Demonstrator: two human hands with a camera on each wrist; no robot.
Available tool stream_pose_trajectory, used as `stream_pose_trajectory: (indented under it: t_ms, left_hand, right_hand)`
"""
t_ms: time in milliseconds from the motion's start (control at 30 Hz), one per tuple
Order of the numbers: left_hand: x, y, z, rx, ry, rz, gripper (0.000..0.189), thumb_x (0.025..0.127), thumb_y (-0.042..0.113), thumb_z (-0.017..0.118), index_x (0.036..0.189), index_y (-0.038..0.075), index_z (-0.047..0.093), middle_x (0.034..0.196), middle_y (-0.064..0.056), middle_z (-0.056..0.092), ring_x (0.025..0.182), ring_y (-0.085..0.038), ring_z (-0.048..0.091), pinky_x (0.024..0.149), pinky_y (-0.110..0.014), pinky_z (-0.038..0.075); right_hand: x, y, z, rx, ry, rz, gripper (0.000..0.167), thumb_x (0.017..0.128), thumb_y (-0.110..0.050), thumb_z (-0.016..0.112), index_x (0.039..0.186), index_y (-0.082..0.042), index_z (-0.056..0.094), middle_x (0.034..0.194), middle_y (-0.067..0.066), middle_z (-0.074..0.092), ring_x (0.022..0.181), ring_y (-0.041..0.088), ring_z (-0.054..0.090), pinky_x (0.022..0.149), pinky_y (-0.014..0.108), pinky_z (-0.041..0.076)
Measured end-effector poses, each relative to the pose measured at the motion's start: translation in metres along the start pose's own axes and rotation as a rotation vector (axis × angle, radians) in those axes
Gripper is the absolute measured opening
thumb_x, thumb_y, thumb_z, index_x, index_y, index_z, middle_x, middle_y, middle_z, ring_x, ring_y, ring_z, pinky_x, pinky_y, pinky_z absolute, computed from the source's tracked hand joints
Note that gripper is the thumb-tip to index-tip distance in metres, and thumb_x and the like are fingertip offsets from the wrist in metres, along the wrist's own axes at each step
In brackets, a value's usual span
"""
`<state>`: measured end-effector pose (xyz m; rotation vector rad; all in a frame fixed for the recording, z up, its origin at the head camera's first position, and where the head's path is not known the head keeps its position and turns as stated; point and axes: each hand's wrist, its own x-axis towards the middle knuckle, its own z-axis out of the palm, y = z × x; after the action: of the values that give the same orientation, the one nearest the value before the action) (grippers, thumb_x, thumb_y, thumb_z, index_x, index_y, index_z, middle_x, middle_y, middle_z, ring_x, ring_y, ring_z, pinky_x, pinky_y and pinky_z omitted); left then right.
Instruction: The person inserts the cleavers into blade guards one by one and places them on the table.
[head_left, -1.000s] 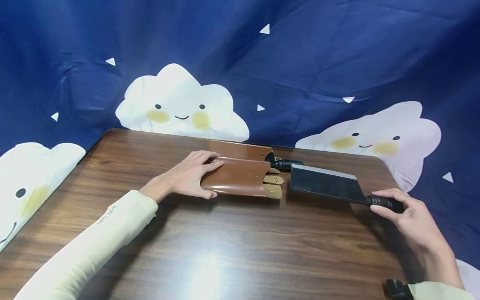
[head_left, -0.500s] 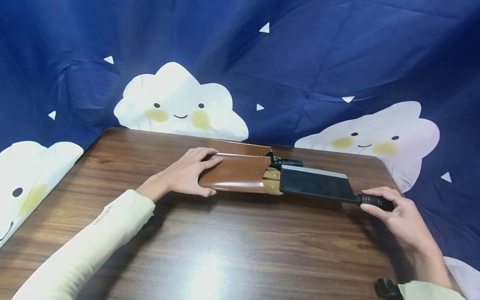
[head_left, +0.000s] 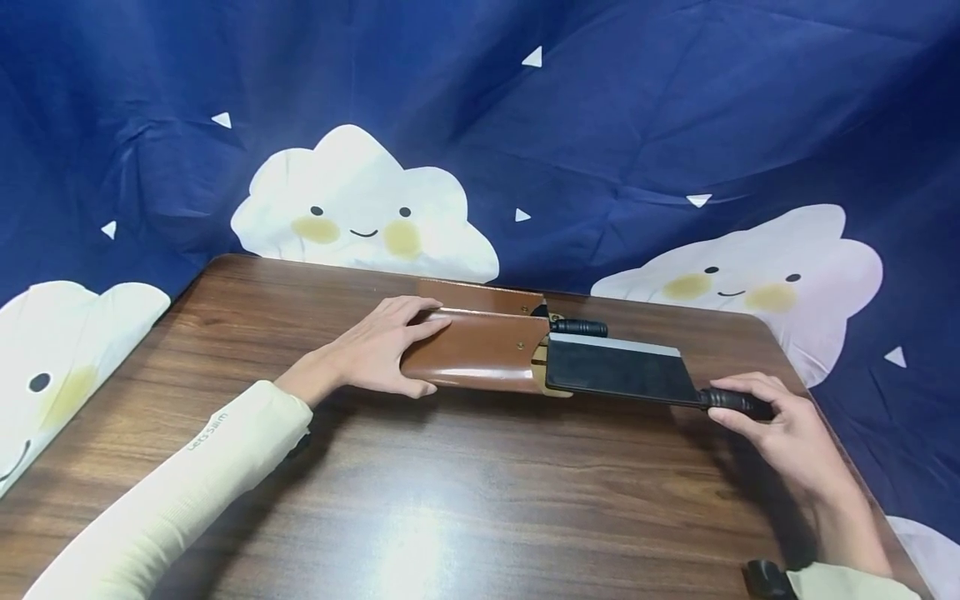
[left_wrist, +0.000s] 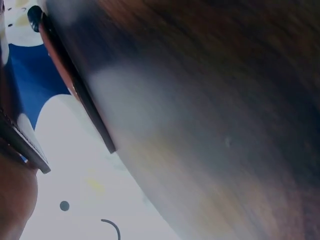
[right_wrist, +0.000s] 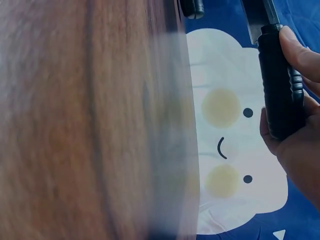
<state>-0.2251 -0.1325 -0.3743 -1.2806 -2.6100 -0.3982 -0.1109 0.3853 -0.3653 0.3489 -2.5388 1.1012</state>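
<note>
The front sheath (head_left: 472,352) looks like smooth, glossy leather with a metal stud (head_left: 521,345); the rear sheath (head_left: 483,295), at 12 o'clock from it, looks alike. At 3 o'clock, the cleaver (head_left: 615,371) has a matt, dark blade, a brighter metal edge and a ribbed, plastic-looking handle (head_left: 726,402). The wood-grained tabletop (head_left: 525,483) shines just past 6 o'clock; creased cloth (head_left: 600,108) hangs at 12.
</note>
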Motion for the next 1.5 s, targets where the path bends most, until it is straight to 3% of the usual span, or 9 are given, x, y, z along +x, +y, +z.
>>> stream_pose_trajectory:
  t_ms: [533,833,1067,1500]
  left_hand:
    - [0.003,-0.003,0.000,0.013,0.002,0.009,0.097,0.073,0.065,0.072,0.151,0.012,0.049,0.147,-0.017,0.043,0.137,-0.033,0.035,0.113,-0.050,0.026]
    - [0.004,-0.004,0.001,0.028,-0.001,0.015,0.097,0.073,0.066,0.071,0.151,0.012,0.050,0.148,-0.017,0.043,0.138,-0.033,0.035,0.113,-0.050,0.026]
    - [0.005,-0.003,0.004,0.048,-0.002,0.035,0.095,0.073,0.065,0.070,0.149,0.011,0.052,0.145,-0.018,0.044,0.136,-0.034,0.037,0.112,-0.050,0.029]
    - [0.006,-0.003,0.007,0.064,-0.010,0.039,0.097,0.073,0.068,0.068,0.150,0.011,0.051,0.147,-0.018,0.042,0.137,-0.034,0.036,0.113,-0.050,0.027]
  right_hand:
    - [0.009,-0.005,0.014,-0.027,0.026,0.023,0.036,0.078,0.009,0.082,0.112,0.005,0.072,0.104,-0.007,0.069,0.102,0.002,0.050,0.080,0.009,0.037]
    - [0.014,-0.007,0.020,-0.038,0.038,-0.051,0.036,0.073,0.011,0.084,0.107,0.000,0.075,0.100,-0.003,0.070,0.097,0.005,0.052,0.079,0.010,0.038]
    - [0.014,-0.013,0.025,-0.049,0.002,-0.013,0.035,0.076,0.004,0.086,0.109,-0.003,0.077,0.102,-0.002,0.072,0.099,0.004,0.052,0.078,0.010,0.038]
    - [0.019,-0.021,0.036,-0.039,0.014,-0.080,0.033,0.074,0.008,0.086,0.104,-0.001,0.077,0.099,0.000,0.071,0.097,0.003,0.053,0.082,0.011,0.037]
